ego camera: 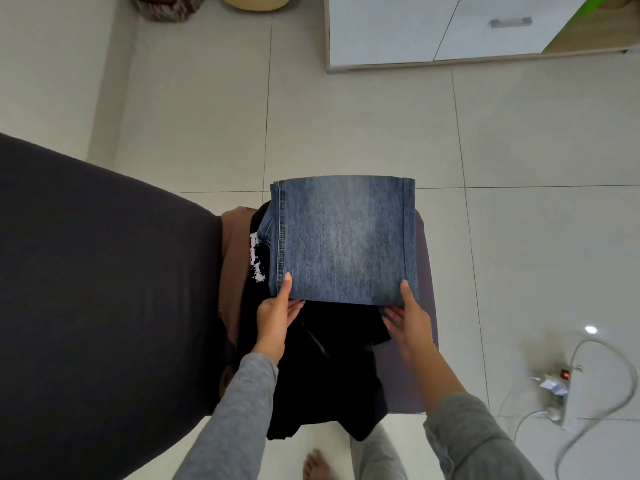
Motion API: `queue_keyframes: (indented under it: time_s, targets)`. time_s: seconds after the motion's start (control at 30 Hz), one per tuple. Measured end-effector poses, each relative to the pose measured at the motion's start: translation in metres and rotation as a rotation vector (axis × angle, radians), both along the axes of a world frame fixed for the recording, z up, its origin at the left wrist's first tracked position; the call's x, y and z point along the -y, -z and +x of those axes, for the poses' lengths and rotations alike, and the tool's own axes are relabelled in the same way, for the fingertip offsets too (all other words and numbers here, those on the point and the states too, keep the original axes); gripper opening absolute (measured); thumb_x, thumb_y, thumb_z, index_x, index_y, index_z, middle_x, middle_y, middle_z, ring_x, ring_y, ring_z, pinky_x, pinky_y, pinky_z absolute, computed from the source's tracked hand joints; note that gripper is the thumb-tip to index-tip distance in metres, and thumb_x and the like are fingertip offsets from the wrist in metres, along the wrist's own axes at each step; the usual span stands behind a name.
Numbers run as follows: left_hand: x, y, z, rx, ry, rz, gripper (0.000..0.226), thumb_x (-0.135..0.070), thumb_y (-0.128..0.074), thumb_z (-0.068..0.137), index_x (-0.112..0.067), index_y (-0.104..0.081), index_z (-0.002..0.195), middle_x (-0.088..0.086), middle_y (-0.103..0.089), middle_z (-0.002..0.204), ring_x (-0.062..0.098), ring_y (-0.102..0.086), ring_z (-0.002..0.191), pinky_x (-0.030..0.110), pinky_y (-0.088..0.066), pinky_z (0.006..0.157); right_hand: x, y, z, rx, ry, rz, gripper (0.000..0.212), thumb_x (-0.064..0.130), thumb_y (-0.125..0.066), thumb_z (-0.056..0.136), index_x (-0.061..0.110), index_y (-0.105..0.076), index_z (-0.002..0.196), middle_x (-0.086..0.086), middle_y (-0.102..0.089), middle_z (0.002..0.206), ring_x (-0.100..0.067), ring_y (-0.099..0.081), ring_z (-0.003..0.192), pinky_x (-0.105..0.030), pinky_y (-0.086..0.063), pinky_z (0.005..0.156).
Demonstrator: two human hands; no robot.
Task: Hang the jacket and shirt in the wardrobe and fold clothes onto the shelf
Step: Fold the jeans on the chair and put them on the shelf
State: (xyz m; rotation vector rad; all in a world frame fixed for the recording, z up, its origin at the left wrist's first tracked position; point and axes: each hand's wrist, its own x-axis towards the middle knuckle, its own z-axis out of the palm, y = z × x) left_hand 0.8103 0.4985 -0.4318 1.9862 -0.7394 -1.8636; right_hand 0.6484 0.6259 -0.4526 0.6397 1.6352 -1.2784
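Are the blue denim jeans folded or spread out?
Folded: the blue denim jeans form a compact rectangle, with doubled layers showing along the left edge.

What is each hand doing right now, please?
Left hand: pinches the near edge of the folded blue denim jeans.
Right hand: pinches that same edge.

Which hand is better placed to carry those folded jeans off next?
Right, probably: both the right hand and left hand pinch near corners of the folded jeans, but the white cabinet stands on the right.
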Motion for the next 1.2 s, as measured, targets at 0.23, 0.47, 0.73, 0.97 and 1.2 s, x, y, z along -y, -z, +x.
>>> queue_keyframes:
  time_s: [0.23, 0.47, 0.73, 0.97, 1.2]
  targets:
    - [0.044, 0.006, -0.011, -0.091, -0.007, 0.229, 0.045, -0.048, -0.077, 0.067, -0.022, -0.064, 0.102, 0.0, -0.068, 0.106, 0.021, -0.062, 0.101, 0.037, -0.049, 0.095, 0.02, 0.003, -0.036, -0.023, -0.15, 0.192, 0.06, 0.054, -0.069, 0.074, 0.005, -0.053, 0.104, -0.009, -0.058, 0.107, -0.025, -0.059, 0.097, -0.035, -0.055, 0.074]
    - [0.072, 0.007, -0.019, 0.046, 0.164, 0.197, 0.031, -0.023, -0.076, 0.076, -0.004, -0.068, 0.099, 0.008, -0.072, 0.089, 0.019, -0.07, 0.075, 0.031, -0.057, 0.067, 0.043, 0.001, -0.058, -0.327, -0.539, 0.272, 0.054, 0.052, -0.071, 0.074, 0.005, -0.056, 0.097, -0.005, -0.059, 0.093, -0.023, -0.058, 0.085, -0.024, -0.042, 0.059]
    - [0.114, 0.008, -0.029, 0.014, 0.355, 0.244, 0.05, -0.032, -0.078, 0.073, -0.008, -0.062, 0.115, 0.007, -0.07, 0.107, 0.024, -0.067, 0.095, 0.035, -0.052, 0.083, 0.077, -0.002, -0.09, -0.134, -0.557, 0.111, 0.074, 0.051, -0.071, 0.075, 0.006, -0.049, 0.128, -0.005, -0.056, 0.113, -0.023, -0.053, 0.096, -0.033, -0.044, 0.084]
    - [0.122, 0.007, -0.048, -0.057, 0.276, 0.28, 0.082, -0.04, -0.089, 0.048, -0.011, -0.06, 0.12, 0.01, -0.069, 0.11, 0.028, -0.067, 0.098, 0.043, -0.052, 0.091, 0.079, 0.004, -0.088, -0.244, -0.509, 0.066, 0.065, 0.035, -0.076, 0.076, 0.01, -0.048, 0.13, -0.006, -0.057, 0.124, -0.021, -0.055, 0.098, -0.033, -0.046, 0.085]
    - [0.097, -0.022, -0.044, -0.131, 0.175, 0.154, 0.037, -0.018, -0.073, 0.08, -0.009, -0.061, 0.115, 0.009, -0.07, 0.105, 0.022, -0.068, 0.089, 0.033, -0.055, 0.068, 0.07, -0.02, -0.082, -0.406, -0.561, 0.022, 0.059, 0.03, -0.072, 0.08, 0.01, -0.048, 0.13, -0.008, -0.056, 0.127, -0.027, -0.055, 0.111, -0.035, -0.046, 0.09]
